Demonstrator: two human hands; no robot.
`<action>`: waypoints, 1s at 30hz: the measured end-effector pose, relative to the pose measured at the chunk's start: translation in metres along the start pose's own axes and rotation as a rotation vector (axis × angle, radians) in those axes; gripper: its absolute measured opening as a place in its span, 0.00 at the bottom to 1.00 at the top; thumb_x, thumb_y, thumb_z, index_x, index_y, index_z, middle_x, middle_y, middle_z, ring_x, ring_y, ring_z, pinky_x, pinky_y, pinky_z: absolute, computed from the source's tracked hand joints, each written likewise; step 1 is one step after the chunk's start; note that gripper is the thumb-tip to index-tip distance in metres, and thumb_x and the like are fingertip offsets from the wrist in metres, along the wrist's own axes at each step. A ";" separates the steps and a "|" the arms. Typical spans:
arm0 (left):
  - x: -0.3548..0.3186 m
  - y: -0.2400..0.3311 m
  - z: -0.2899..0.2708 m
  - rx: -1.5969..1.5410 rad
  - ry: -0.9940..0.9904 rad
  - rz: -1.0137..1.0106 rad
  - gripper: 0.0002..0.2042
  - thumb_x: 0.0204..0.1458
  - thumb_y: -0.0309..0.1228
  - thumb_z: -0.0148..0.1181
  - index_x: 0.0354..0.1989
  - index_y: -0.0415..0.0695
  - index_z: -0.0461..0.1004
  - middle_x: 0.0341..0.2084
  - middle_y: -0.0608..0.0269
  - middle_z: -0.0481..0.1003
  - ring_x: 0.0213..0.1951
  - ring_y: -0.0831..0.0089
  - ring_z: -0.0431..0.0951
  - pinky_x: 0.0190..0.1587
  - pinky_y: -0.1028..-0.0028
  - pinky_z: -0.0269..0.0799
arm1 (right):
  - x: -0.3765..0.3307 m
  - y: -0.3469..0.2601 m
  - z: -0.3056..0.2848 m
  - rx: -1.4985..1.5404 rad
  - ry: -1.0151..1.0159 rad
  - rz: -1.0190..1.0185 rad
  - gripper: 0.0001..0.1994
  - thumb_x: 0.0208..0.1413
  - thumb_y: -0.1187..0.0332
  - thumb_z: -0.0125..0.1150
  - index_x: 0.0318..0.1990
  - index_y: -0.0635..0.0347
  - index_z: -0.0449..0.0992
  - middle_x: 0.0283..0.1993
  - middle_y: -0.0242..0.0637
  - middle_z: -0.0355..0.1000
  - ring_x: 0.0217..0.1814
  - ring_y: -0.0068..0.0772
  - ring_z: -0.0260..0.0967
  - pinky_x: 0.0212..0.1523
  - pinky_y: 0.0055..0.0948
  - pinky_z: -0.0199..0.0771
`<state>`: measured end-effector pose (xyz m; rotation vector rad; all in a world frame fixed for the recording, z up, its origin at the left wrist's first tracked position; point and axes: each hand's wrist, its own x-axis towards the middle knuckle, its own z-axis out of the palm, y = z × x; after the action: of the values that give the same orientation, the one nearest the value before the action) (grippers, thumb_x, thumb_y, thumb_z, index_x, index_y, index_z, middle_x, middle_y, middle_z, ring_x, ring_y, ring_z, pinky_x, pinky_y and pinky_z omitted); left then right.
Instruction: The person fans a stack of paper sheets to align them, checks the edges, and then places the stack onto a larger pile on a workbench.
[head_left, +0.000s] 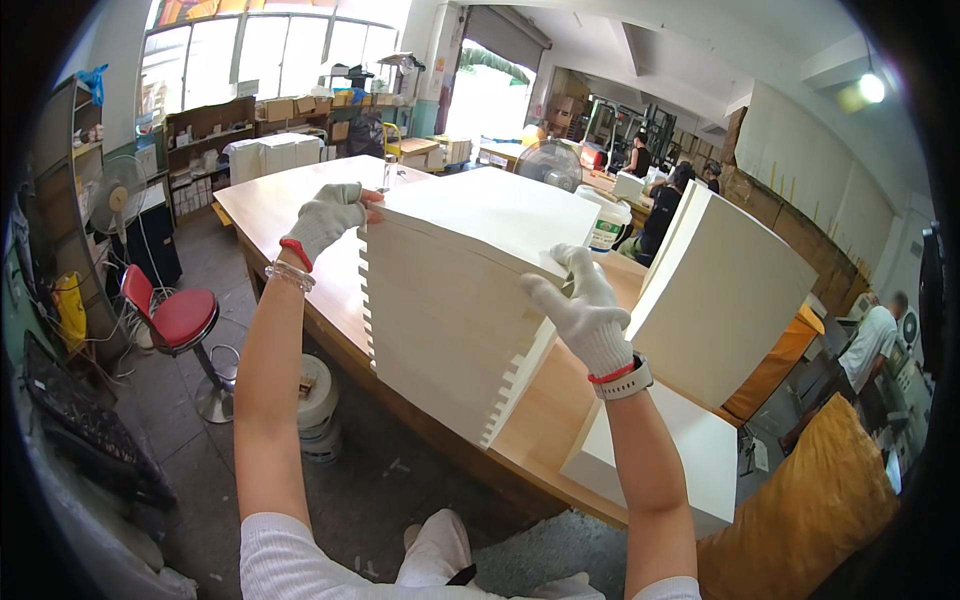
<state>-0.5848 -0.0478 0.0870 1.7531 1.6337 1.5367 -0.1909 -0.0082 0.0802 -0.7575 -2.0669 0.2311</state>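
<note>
Long wooden worktable (300, 205), light tan top. On it: tall stack of white notched boards (450, 300); second white stack (725, 290) leaning at right; flat white stack (690, 450) overhanging the near edge; white plastic tub (608, 225) behind.

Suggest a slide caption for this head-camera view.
Gloved left hand and right hand grip a tall stack of white sheets on a wooden table.

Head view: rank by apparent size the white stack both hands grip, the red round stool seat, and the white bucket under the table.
1. White stack of notched sheets, though nearest the camera.
2. Red round stool seat.
3. White bucket, partly hidden, so roughly alike.
</note>
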 end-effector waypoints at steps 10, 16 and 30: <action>-0.013 0.017 0.007 0.017 0.133 -0.077 0.14 0.49 0.23 0.67 0.46 0.38 0.80 0.47 0.61 0.79 0.45 0.73 0.80 0.55 0.76 0.73 | -0.008 0.004 0.005 0.030 0.067 -0.054 0.34 0.54 0.48 0.69 0.59 0.67 0.68 0.40 0.49 0.68 0.34 0.36 0.67 0.38 0.35 0.72; -0.012 0.015 0.001 0.013 0.109 -0.048 0.16 0.49 0.25 0.68 0.48 0.38 0.80 0.45 0.62 0.80 0.47 0.74 0.80 0.55 0.75 0.72 | -0.007 0.003 0.009 0.001 0.103 -0.062 0.35 0.54 0.48 0.69 0.58 0.67 0.68 0.40 0.48 0.68 0.34 0.35 0.66 0.37 0.36 0.71; -0.147 0.077 0.190 -1.183 0.416 0.257 0.15 0.61 0.28 0.55 0.56 0.44 0.71 0.49 0.62 0.76 0.51 0.70 0.78 0.58 0.67 0.73 | -0.189 -0.012 0.085 0.887 -0.417 0.272 0.35 0.55 0.68 0.71 0.68 0.68 0.60 0.62 0.41 0.67 0.64 0.35 0.66 0.65 0.36 0.66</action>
<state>-0.3570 -0.1159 0.0030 0.9967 0.3115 2.3530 -0.1862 -0.1200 -0.0947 -0.4353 -1.9217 1.4450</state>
